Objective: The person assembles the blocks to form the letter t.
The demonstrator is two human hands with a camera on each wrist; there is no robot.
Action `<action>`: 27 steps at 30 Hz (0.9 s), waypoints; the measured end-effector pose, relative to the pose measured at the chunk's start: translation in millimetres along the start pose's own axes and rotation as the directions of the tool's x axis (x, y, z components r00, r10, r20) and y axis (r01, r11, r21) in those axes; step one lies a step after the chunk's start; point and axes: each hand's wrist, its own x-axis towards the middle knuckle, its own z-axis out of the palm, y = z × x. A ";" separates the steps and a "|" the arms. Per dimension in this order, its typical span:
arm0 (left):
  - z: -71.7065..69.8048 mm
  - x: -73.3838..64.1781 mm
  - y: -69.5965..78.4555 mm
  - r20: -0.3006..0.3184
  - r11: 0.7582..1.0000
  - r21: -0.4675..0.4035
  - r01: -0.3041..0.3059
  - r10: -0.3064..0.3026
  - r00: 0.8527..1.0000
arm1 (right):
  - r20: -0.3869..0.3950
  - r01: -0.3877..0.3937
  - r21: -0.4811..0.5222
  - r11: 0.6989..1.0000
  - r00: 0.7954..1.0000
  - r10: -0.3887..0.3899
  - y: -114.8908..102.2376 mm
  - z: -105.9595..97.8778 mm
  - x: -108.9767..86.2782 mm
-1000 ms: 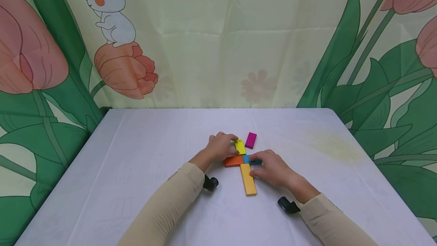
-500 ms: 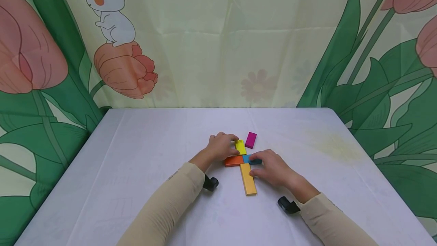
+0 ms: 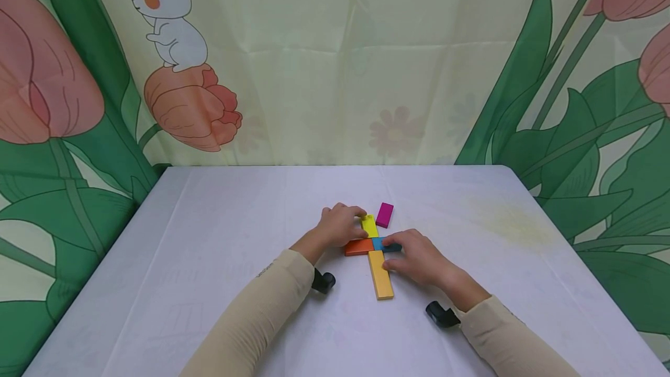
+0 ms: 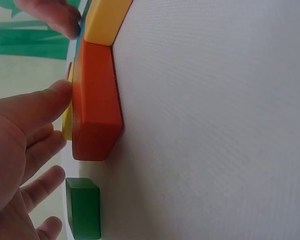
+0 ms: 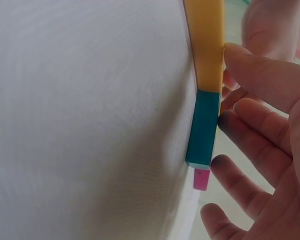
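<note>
Flowered cloth [image 3: 314, 74] is filling the upper frame behind the white table [image 3: 209, 249]. Operating remotely, I'm watching the left hand [image 3: 339, 224], the nearer one, pinching the yellow block [image 3: 369, 227] at its right; the right hand [image 3: 417, 256] is resting spread fingers on the blue block [image 3: 377, 244]. The yellow block's long axis is running up-frame, just above where the orange block [image 3: 358, 248] is meeting blue; the magenta block [image 3: 384, 214] is lying upper right of it.

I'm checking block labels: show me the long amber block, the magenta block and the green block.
Long amber block [image 3: 380, 277]: head view, middle of its top face.
Magenta block [image 3: 384, 214]: head view, middle of its top face.
Green block [image 4: 86, 212]: left wrist view, side facing the camera.
</note>
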 end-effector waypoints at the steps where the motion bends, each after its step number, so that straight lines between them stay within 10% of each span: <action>1: 0.0 -0.2 0.0 0.001 1.000 0.002 0.001 -0.001 1.000 | 0.001 0.001 0.001 1.000 1.000 -0.001 0.2 0.0 0.1; 27: 0.0 -0.4 0.8 0.001 1.000 0.012 0.008 -0.008 1.000 | 0.004 0.000 0.012 1.000 1.000 0.000 1.1 0.2 0.2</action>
